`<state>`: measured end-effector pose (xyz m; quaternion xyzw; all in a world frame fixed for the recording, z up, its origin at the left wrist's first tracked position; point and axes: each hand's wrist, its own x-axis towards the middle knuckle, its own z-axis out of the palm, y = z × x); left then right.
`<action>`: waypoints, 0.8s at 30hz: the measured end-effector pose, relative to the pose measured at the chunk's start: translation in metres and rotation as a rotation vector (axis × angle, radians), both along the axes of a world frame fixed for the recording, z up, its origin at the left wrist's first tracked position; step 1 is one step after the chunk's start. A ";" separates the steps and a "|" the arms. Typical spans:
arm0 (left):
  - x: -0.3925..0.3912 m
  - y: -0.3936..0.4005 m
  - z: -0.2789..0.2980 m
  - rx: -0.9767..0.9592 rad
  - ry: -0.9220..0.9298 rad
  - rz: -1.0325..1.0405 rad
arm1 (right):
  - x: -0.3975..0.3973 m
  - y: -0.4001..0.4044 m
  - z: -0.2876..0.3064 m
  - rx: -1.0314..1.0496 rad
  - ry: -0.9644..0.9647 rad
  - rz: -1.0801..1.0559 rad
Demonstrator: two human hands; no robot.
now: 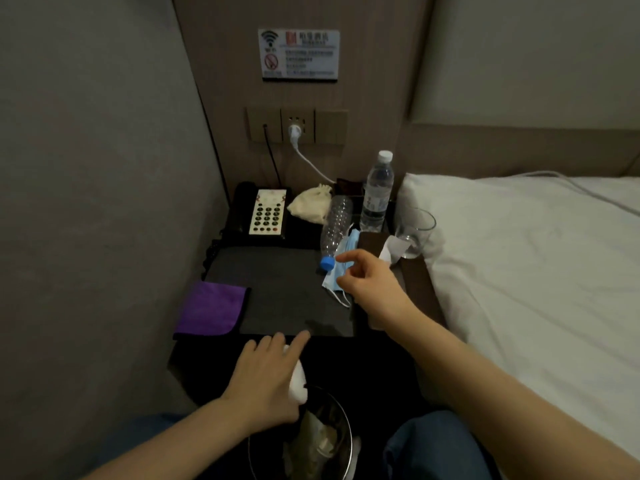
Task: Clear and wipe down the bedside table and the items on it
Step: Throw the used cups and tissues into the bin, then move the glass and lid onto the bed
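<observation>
my right hand hangs over the worktop with thumb and forefinger parted and the other fingers loosely curled, holding nothing, just beside the blue cap of the empty bottle that lies on its side. my left hand sits lower, over the rim of the bin, fingers mostly straight with the forefinger pointing out, and a white crumpled tissue shows under the palm (whether i'm pinching it or only pressing on it, i cannot tell).

under the right hand lies a blue face mask, partly beneath the empty bottle. behind those, a full water bottle stands upright, with a drinking glass to its right by the bed's pillow and some white crumpled paper just beside the glass. a cream cloth pouch rests at the back, next to the telephone in the far left corner. a folded purple cloth lies on the near left edge of the worktop. on the wall above, a white plug sits in the socket panel, beneath a wifi notice.
</observation>
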<state>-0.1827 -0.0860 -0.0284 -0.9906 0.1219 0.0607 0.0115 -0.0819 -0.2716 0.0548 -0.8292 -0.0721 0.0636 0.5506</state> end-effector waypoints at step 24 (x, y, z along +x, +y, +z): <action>0.134 -0.097 0.109 -1.468 -0.152 0.397 | 0.103 -0.068 -0.029 0.191 -0.040 -0.742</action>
